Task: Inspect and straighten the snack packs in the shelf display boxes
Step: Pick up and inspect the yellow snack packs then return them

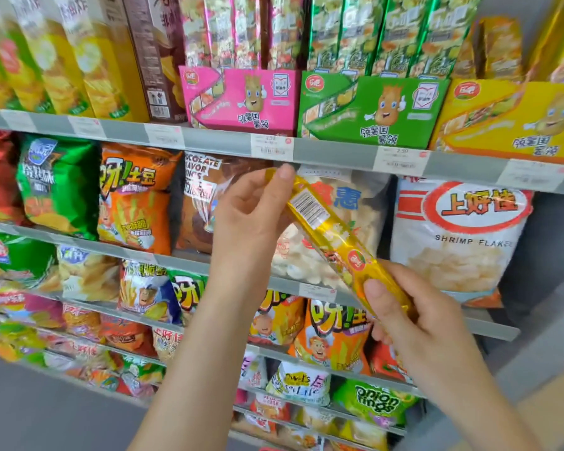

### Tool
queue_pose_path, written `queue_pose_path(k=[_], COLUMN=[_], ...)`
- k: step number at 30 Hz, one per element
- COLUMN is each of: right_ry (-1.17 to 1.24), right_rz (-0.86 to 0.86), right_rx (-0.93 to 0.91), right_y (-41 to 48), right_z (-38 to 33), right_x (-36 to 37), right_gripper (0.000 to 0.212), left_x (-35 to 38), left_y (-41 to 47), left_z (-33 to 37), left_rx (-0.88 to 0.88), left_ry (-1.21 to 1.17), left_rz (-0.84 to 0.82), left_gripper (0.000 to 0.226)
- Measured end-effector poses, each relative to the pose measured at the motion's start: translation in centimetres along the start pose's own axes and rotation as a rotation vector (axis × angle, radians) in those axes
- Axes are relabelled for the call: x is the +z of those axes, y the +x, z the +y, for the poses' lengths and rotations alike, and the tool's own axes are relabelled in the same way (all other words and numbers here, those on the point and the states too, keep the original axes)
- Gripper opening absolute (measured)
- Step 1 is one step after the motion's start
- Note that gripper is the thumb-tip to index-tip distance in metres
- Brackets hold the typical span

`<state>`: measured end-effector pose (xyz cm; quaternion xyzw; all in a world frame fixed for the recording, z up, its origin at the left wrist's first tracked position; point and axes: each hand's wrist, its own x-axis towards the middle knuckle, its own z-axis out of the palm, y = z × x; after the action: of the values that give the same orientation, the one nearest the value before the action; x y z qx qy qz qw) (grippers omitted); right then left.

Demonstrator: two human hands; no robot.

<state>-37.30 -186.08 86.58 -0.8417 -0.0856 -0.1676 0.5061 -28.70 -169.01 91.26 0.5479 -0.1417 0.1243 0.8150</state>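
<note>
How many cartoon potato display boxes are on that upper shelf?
3: the pink box at centre, the green box to its right, and the yellow box at the right edge. More may lie out of view.

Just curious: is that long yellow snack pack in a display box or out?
Out. The left hand and right hand hold the yellow pack slanted, below the yellow display box.

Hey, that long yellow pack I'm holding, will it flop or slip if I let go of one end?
It would probably stay fairly straight: the yellow pack spans from left hand to right hand without sagging. Its glossy foil looks slippery, so a one-hand grip may slide. It is likely light, since each hand only pinches an end.
</note>
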Motion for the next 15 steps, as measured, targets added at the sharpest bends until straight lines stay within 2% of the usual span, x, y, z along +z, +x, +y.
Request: queue_pose_path(k=[4, 7, 12, 15], right_ry=[-0.215, -0.184, -0.145, -0.113], right_rz=[0.1, 0.13, 0.16, 0.16], right_rx=[-0.109, -0.112, -0.121, -0.138], right_y=[-0.1, -0.1, 0.3, 0.7], right_z=[-0.8, -0.9, -1.6, -1.8], right_x=[1.6, 2.6, 3.8, 4.6], right_gripper=[0.033, 0.028, 0.024, 0.025], left_x=[-1.2, -1.6, -2.4, -2.5], left_y=[-0.1, -0.4, -1.1, -1.8], left_z=[-0.7, -1.1, -1.5, -1.7], left_rx=[-0.061, -0.05, -0.099, -0.105], left_ry=[-0.056, -0.102, -0.067, -0.077], left_rz=[0.037, 0.078, 0.128, 0.092], left_gripper=[0.02, 0.015, 0.052, 0.042])
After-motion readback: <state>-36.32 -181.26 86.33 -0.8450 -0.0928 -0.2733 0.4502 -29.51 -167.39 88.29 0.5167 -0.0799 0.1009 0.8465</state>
